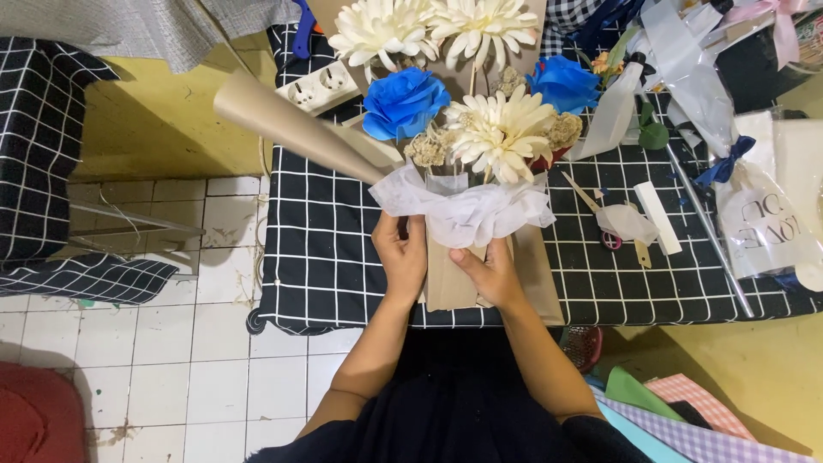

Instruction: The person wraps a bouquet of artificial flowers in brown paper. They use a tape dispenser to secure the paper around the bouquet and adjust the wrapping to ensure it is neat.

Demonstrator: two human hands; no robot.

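A bouquet [480,111] of cream daisy-like flowers and blue roses lies on a table with a black-and-white grid cloth [326,257]. White tissue [467,210] wraps its neck, and brown kraft paper [450,283] covers the stems. My left hand [401,257] grips the left side of the brown wrap just under the tissue. My right hand [487,273] presses on the wrap's right front. A loose fold of kraft paper [291,124] sticks out to the upper left.
A white power strip [319,87] lies behind the bouquet. Scissors [610,238], a white stick [658,219], clear wrapping film and ribbons [729,159] crowd the right side. Coloured paper sheets [686,411] lie on the floor at right; white tiles at left.
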